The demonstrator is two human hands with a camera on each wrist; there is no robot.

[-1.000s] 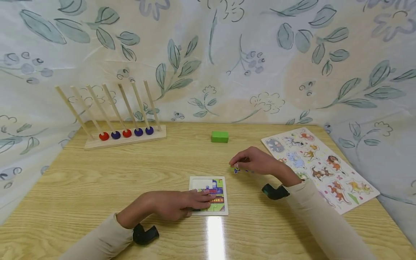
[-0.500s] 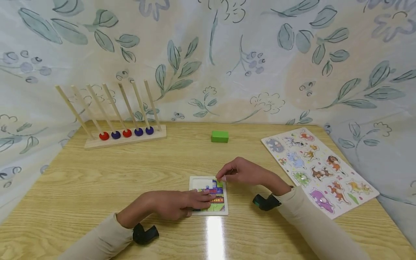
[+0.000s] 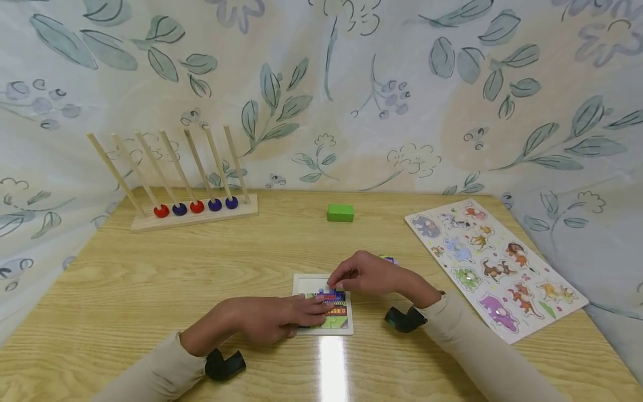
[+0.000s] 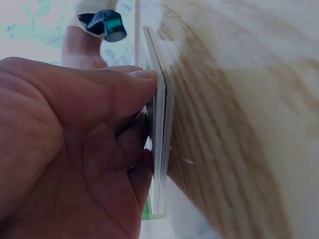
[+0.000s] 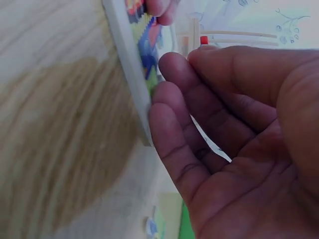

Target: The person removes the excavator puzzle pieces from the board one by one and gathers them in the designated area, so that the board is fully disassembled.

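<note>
A small jigsaw puzzle in a white tray [image 3: 349,325] lies flat on the table, its upper left part showing bare white. My left hand [image 3: 268,318] rests across it with straight fingers on the picture; in the left wrist view, the thumb [image 4: 142,74] lies at the tray's edge. Over the tray's upper right corner, my right hand [image 3: 369,273] pinches with thumb and forefinger; the puzzle piece between them is hidden behind the fingertips. In the right wrist view its other fingers [image 5: 167,124] hang curved beside the tray's rim. A loose puzzle piece [image 3: 389,259] shows behind the right hand.
At the back left stands a wooden peg rack [image 3: 201,219] with red and blue beads. A green block [image 3: 340,213] sits at the back middle. An animal peg puzzle board [image 3: 502,285] lies on the right. A floral cloth [image 3: 321,111] hangs behind the table.
My right hand has moved left and nearer, from the loose pieces to the puzzle tray's upper part. The loose piece behind it has come into view. My left hand has stayed put.
</note>
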